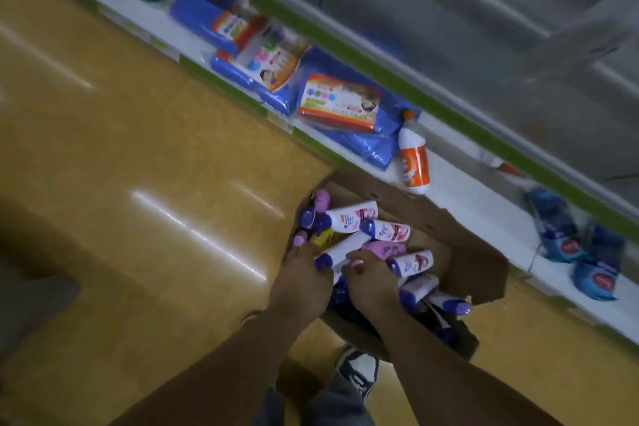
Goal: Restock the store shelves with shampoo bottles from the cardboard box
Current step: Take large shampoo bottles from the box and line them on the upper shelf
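Hands meet down in the box [484,270]: the left hand [301,275] curls round the purple-cap end of a white bottle [345,245], and the right hand [370,282] has its fingers [356,258] hooked over the body just beside it. Blur keeps me from telling how firm either grip is. That bottle lies on top of the other bottles [387,230], heaped every which way in the box, which stands on the floor [138,149] hard against the bottom shelf [466,199]. I'd reckon these are stiff plastic, none too heavy, with slick glossy sides likely to slide off one another. They are best taken round the middle of the body, not by the cap. Lower layers are buried, so there's no counting them. Labels are unreadable, and the upper shelves are a grey smear. An orange bottle [413,162] and blue packs [567,235] sit on the shelf.
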`<state>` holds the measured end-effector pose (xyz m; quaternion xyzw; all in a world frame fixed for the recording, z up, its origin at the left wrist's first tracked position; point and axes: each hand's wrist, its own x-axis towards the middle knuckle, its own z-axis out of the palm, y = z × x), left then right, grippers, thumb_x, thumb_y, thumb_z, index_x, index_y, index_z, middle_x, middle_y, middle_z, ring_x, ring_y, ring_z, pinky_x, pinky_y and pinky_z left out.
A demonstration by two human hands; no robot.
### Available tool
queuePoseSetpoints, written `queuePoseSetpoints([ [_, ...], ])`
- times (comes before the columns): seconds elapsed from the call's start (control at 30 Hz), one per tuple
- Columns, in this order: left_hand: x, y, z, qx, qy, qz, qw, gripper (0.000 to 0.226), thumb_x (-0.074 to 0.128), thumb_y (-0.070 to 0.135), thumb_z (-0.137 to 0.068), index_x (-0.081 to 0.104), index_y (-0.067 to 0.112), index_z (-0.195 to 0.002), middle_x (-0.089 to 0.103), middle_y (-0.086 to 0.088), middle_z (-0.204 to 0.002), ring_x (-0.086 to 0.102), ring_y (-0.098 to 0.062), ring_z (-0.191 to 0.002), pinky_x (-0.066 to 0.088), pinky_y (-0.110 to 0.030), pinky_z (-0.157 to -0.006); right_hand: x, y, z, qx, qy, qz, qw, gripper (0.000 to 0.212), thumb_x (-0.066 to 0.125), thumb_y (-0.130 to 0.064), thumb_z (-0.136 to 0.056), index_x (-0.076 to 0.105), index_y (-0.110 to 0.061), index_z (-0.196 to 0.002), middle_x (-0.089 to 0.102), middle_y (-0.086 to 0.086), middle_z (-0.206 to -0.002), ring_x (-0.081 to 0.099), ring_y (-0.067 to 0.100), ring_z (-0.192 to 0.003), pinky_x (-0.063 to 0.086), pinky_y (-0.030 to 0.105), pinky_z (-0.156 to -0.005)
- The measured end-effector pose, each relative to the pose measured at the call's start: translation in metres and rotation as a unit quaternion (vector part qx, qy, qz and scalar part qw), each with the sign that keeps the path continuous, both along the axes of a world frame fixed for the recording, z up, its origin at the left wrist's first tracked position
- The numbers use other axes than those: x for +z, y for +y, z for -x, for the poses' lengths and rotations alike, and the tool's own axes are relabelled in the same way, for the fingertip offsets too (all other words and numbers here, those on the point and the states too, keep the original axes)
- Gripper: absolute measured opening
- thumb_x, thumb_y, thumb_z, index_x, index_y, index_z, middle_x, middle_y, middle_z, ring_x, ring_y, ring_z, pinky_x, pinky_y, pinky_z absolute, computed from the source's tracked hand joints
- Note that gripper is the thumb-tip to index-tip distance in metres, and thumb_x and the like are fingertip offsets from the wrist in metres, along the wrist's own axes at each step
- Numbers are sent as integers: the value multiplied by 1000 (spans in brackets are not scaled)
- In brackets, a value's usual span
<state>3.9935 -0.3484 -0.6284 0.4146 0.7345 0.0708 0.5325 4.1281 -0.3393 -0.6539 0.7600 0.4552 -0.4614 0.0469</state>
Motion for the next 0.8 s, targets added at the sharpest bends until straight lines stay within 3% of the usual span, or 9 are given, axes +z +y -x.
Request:
queuePoseSetpoints([
  [0.17, -86, -17, 0, 29, -7, 24, 999, 48, 41, 48, -77, 59, 30, -117, 63, 1, -116, 62, -22, -107, 53, -46, -94, -93, -8, 2, 109, -6, 7, 994, 37, 50, -27, -96, 55, -34, -132, 60, 5, -128, 61, 27, -113, 53, 43, -94],
  [0.27, -118, -19, -1, 41, -4, 34, 999, 29, 50, 27, -91, 59, 25, -117, 63, -1, -116, 61, -23, -107, 52, -46, -96, -132, -10, 1, 230, -46, 3, 972, 45, 54, -23, -91, 52, -35, -134, 52, 4, -131, 54, 30, -119, 51, 44, -94],
  [0.37, -138, -23, -1, 52, -10, 24, 998, 29, 50, 20, -92, 59, 25, -119, 63, -1, -118, 61, -24, -108, 53, -47, -95, -156, -11, 1, 346, -103, -22, 932, 60, 65, -19, -84, 48, -31, -140, 42, 4, -140, 44, 33, -124, 47, 45, -98],
  [0.43, -144, -26, -1, 57, -17, 14, 998, 32, 53, 20, -93, 59, 27, -123, 62, 2, -121, 60, -22, -110, 52, -42, -96, -167, -10, 3, 395, -135, -57, 907, 52, 68, -21, -81, 53, -27, -131, 46, 4, -134, 46, 32, -121, 46, 46, -96],
  [0.53, -148, -31, 3, 69, -15, 20, 997, 32, 55, 18, -95, 58, 25, -126, 59, 1, -126, 57, -21, -115, 46, -33, -96, -175, -8, 11, 421, -162, -79, 889, 39, 67, -28, -84, 59, -26, -122, 52, 6, -127, 46, 32, -120, 45, 50, -95],
  [0.67, -144, -33, 8, 85, -17, 21, 996, 32, 56, 20, -96, 57, 23, -128, 58, 0, -127, 56, -21, -115, 42, -29, -91, -170, -5, 9, 477, -168, -99, 857, 36, 62, -23, -89, 59, -23, -125, 56, 5, -132, 43, 33, -127, 39, 52, -103],
  [0.8, -136, -28, 9, 94, -14, 10, 995, 32, 57, 20, -94, 58, 19, -125, 59, -2, -121, 56, -21, -105, 45, -33, -87, -151, 8, -16, 431, -167, -118, 879, 43, 58, -30, -93, 55, -27, -135, 56, -2, -138, 43, 27, -131, 38, 46, -105],
])
